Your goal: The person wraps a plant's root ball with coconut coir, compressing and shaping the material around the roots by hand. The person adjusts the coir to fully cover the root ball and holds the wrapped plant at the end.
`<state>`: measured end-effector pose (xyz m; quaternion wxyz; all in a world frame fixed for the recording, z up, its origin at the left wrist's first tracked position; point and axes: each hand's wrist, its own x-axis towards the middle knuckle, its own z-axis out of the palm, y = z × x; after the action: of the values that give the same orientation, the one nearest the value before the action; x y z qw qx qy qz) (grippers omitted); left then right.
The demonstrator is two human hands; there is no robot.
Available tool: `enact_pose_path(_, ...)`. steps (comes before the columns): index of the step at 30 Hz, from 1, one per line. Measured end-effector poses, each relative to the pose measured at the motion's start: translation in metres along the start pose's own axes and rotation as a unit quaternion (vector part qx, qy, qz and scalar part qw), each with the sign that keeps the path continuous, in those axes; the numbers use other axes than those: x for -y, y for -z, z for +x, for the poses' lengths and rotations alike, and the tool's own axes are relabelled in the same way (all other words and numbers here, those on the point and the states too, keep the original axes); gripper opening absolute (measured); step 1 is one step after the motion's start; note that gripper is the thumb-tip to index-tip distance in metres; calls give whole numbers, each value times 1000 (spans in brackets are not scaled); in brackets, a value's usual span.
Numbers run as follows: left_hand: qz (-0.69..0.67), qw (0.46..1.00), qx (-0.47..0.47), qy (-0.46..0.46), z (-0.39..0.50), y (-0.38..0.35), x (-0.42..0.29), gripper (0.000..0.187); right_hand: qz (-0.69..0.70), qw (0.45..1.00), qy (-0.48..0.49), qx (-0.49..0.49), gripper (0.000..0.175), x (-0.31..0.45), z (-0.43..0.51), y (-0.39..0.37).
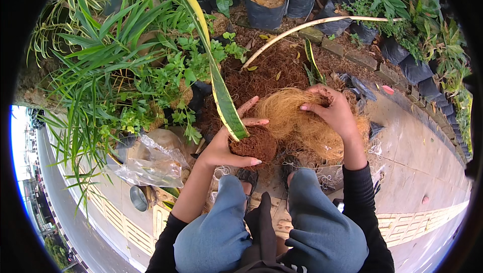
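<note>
My left hand (230,144) cups a round ball of brown coir and soil (254,146), with a long yellow-edged snake plant leaf (215,73) rising from its top between thumb and fingers. To the right, my right hand (328,105) grips a tuft of loose golden coconut fibre (286,109) from above. More of this fibre spreads below the right hand, over the ground between the hands and the path. Beyond lies a heap of dark brown coir (271,65), and a short snake plant leaf (313,60) stands behind the right hand.
Clear plastic bags (154,163) and a metal tin (139,198) lie at the left. Black plant bags (265,7) stand beyond the coir heap, near a curved pale stick (298,28) and a brick edging (362,58). White string (376,148) lies on the paving right of the fibre.
</note>
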<state>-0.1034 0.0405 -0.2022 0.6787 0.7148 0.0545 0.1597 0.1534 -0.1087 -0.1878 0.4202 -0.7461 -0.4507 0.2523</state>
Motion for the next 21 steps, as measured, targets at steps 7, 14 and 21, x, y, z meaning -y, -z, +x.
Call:
enact_pose_path(7, -64, 986, 69, 138, 1, -5, -10, 89, 173, 980, 45, 88, 54, 20, 15, -4)
enact_pose_path(14, -104, 992, -26, 65, 0, -9, 3, 97, 323, 925, -192, 61, 88, 10, -7, -48)
enact_pose_path(21, -99, 990, -43, 88, -3, -7, 7, 99, 518, 816, -237, 102, 63, 8, -13, -72)
